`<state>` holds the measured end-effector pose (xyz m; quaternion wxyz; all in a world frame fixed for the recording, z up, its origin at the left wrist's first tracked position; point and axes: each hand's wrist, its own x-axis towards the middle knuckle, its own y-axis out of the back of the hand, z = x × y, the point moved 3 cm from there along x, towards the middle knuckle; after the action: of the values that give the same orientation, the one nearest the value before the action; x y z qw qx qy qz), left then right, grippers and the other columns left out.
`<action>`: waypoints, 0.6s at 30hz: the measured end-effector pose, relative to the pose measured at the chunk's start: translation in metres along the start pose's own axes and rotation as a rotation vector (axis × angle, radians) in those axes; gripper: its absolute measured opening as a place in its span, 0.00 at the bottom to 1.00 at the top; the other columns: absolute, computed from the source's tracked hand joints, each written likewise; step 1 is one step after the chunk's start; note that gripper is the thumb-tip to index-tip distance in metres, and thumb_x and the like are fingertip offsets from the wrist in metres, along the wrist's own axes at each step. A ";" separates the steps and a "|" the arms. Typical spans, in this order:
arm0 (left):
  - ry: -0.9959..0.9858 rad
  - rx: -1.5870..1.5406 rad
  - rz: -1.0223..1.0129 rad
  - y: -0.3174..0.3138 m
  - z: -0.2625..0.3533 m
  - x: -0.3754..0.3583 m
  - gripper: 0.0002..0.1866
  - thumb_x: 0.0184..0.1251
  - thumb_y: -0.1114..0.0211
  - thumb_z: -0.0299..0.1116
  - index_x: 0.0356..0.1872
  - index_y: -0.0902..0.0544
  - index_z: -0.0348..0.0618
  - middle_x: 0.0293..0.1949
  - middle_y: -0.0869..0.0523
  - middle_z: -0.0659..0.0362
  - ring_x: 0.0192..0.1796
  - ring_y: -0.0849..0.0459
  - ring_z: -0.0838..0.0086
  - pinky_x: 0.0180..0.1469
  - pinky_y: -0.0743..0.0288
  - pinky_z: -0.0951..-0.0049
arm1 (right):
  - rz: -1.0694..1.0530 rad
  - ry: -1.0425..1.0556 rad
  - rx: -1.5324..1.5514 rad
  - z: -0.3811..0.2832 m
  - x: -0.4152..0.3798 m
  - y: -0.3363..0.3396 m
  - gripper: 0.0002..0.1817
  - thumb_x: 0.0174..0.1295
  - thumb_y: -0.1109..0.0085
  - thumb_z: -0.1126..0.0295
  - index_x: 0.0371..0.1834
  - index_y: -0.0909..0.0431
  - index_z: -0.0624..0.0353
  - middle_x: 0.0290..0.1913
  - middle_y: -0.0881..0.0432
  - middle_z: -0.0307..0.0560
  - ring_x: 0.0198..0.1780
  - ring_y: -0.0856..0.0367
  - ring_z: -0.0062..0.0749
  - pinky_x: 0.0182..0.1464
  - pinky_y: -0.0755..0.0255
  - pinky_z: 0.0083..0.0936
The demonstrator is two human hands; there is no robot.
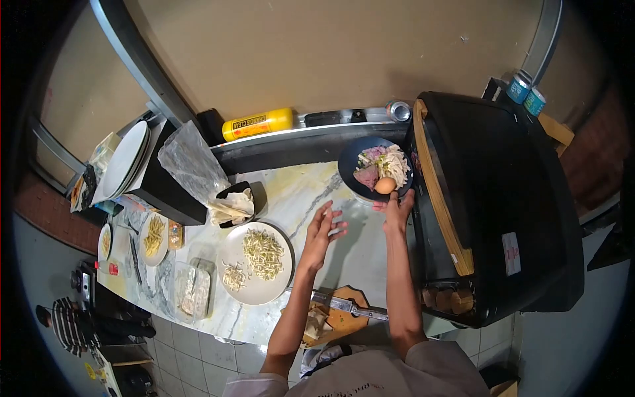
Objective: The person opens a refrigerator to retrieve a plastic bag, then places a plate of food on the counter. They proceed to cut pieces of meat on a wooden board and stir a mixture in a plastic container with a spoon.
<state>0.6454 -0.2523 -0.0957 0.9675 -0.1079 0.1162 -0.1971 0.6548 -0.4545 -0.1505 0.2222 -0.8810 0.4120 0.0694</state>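
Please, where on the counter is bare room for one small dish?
Bare marble shows between the sprout plate and the dark plate, and between the left hand and right hand. It is crowded at the left end, by the oval plate and clear container, and where a metal tool crosses the cutting board.

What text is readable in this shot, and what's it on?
"CHAMOIS CLEAN": yellow cylinder; smaller print unreadable.
White sticker on black cabinet: too small.
Two blue cans: too small.
Silver can: too blurred.
Grey shirt: lettering too blurred.
No other text legible.
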 end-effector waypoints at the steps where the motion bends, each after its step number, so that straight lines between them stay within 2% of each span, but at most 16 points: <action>1: 0.005 -0.046 0.023 -0.002 0.005 0.006 0.30 0.74 0.52 0.49 0.69 0.42 0.40 0.55 0.26 0.50 0.50 0.21 0.68 0.52 0.24 0.66 | 0.017 0.054 -0.019 -0.010 -0.010 -0.004 0.33 0.67 0.62 0.76 0.73 0.64 0.58 0.50 0.27 0.64 0.21 0.20 0.38 0.19 0.21 0.28; 2: 0.013 -0.091 0.043 -0.004 0.009 0.011 0.30 0.74 0.51 0.47 0.69 0.44 0.40 0.56 0.27 0.50 0.51 0.21 0.69 0.52 0.23 0.67 | 0.028 0.053 -0.019 -0.015 -0.016 -0.004 0.33 0.67 0.62 0.76 0.73 0.64 0.58 0.50 0.27 0.64 0.21 0.20 0.38 0.19 0.21 0.28; 3: 0.000 -0.105 0.018 -0.004 0.016 0.014 0.32 0.74 0.50 0.46 0.71 0.47 0.41 0.57 0.27 0.48 0.52 0.21 0.67 0.52 0.23 0.66 | -0.055 0.073 -0.026 -0.020 -0.023 -0.006 0.30 0.67 0.62 0.76 0.70 0.60 0.60 0.47 0.26 0.62 0.20 0.20 0.38 0.19 0.21 0.28; 4: -0.023 -0.089 0.008 -0.003 0.017 0.017 0.38 0.71 0.49 0.54 0.71 0.50 0.41 0.57 0.28 0.47 0.55 0.23 0.61 0.55 0.24 0.59 | -0.135 0.094 -0.031 -0.027 -0.031 -0.008 0.27 0.67 0.62 0.77 0.68 0.56 0.61 0.45 0.25 0.61 0.19 0.20 0.38 0.18 0.21 0.27; 5: -0.011 -0.116 0.036 -0.004 0.020 0.018 0.38 0.71 0.49 0.54 0.72 0.50 0.43 0.57 0.28 0.47 0.54 0.22 0.61 0.55 0.24 0.59 | -0.160 0.119 -0.056 -0.036 -0.043 -0.011 0.22 0.67 0.62 0.77 0.64 0.51 0.63 0.40 0.24 0.59 0.18 0.20 0.38 0.17 0.21 0.27; 6: -0.001 -0.142 0.066 -0.003 0.024 0.018 0.37 0.71 0.49 0.53 0.72 0.50 0.45 0.57 0.28 0.48 0.54 0.22 0.61 0.55 0.24 0.58 | -0.194 0.094 -0.029 -0.045 -0.056 -0.015 0.22 0.67 0.62 0.78 0.64 0.50 0.63 0.41 0.24 0.60 0.18 0.20 0.38 0.18 0.21 0.27; 7: -0.020 -0.172 0.027 0.004 0.021 0.018 0.34 0.71 0.49 0.53 0.71 0.46 0.48 0.57 0.28 0.49 0.53 0.22 0.61 0.55 0.24 0.57 | -0.226 0.077 -0.021 -0.049 -0.067 -0.017 0.22 0.67 0.62 0.78 0.63 0.50 0.63 0.40 0.24 0.59 0.17 0.21 0.37 0.18 0.21 0.27; 8: -0.006 -0.220 0.029 0.005 0.024 0.016 0.29 0.70 0.49 0.52 0.66 0.38 0.50 0.56 0.26 0.52 0.53 0.22 0.64 0.53 0.23 0.59 | -0.260 0.060 -0.013 -0.047 -0.077 -0.019 0.21 0.68 0.62 0.78 0.63 0.50 0.63 0.40 0.23 0.59 0.17 0.21 0.37 0.18 0.21 0.27; 10: -0.067 -0.277 0.100 0.020 0.018 0.003 0.25 0.70 0.47 0.43 0.64 0.36 0.47 0.55 0.23 0.56 0.47 0.18 0.68 0.48 0.20 0.65 | -0.383 0.076 0.013 -0.037 -0.092 -0.022 0.21 0.68 0.63 0.77 0.63 0.51 0.64 0.38 0.23 0.58 0.17 0.21 0.36 0.18 0.20 0.27; 12: -0.104 -0.338 0.193 0.033 0.011 -0.016 0.23 0.70 0.47 0.41 0.63 0.34 0.46 0.56 0.23 0.56 0.50 0.19 0.69 0.48 0.21 0.64 | -0.446 0.020 -0.007 -0.028 -0.107 -0.024 0.19 0.69 0.63 0.77 0.62 0.51 0.65 0.34 0.24 0.55 0.17 0.21 0.35 0.18 0.20 0.27; 14: -0.137 -0.298 0.308 0.044 0.010 -0.034 0.20 0.67 0.48 0.34 0.59 0.31 0.42 0.54 0.23 0.56 0.55 0.21 0.68 0.54 0.25 0.63 | -0.470 -0.010 -0.106 -0.022 -0.121 -0.026 0.17 0.69 0.62 0.77 0.58 0.50 0.64 0.32 0.25 0.52 0.17 0.21 0.34 0.19 0.20 0.27; 18: -0.151 -0.358 0.352 0.071 -0.007 -0.061 0.20 0.63 0.50 0.31 0.57 0.30 0.41 0.52 0.22 0.56 0.54 0.22 0.69 0.56 0.27 0.67 | -0.633 -0.062 -0.095 -0.006 -0.137 -0.028 0.14 0.68 0.60 0.79 0.53 0.49 0.63 0.29 0.25 0.49 0.17 0.21 0.32 0.19 0.21 0.26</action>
<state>0.6143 -0.1646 -0.1096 0.9583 -0.2700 0.0936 0.0065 0.5866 -0.3461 -0.0942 0.2039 -0.9722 0.1070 0.0425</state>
